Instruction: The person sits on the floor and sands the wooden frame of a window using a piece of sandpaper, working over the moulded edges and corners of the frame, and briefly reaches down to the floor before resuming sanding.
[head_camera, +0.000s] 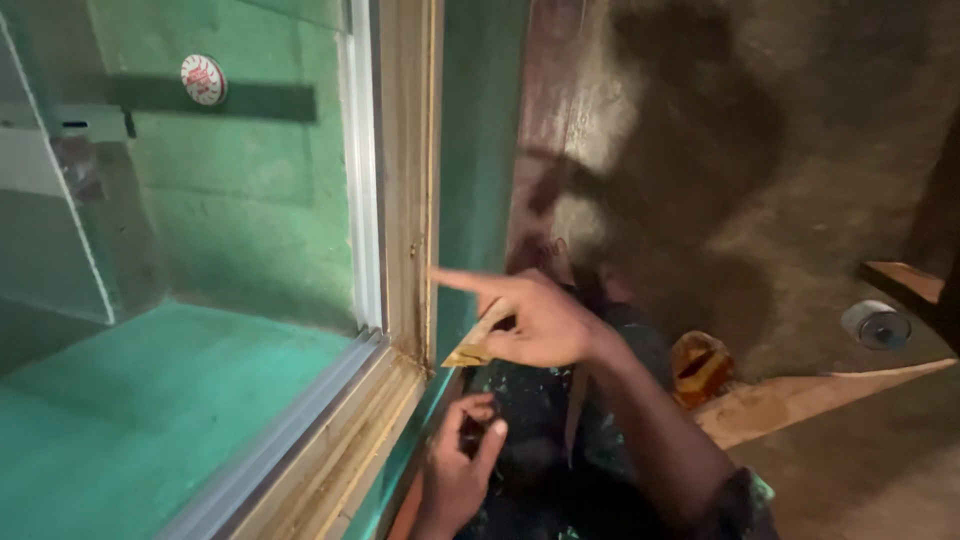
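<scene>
Wood, pale and worn, makes the frame (408, 200) of a glass window (200, 250) set in a green wall. The right hand (535, 320) points its forefinger at the frame's edge, the tip almost touching it; the other fingers are curled around a folded piece of sandpaper (475, 345), tan in colour, which sticks out below the hand, near the frame's lower corner. The left hand (460, 470) is lower, close to the sill (340, 450), with fingers half closed — if it holds some small thing, I cannot tell what.

In my judgement the sandpaper may slip, because only the curled fingers keep it while the forefinger is stretched out. Also, rubbing close to the glass could scratch it, since the frame is narrow there.

Behind the glass, high on the green wall, is a round white sticker (203, 79) with red marks. On the floor at right lie a small orange-brown packet (700, 365) and — further away — a grey tape roll (876, 324).
</scene>
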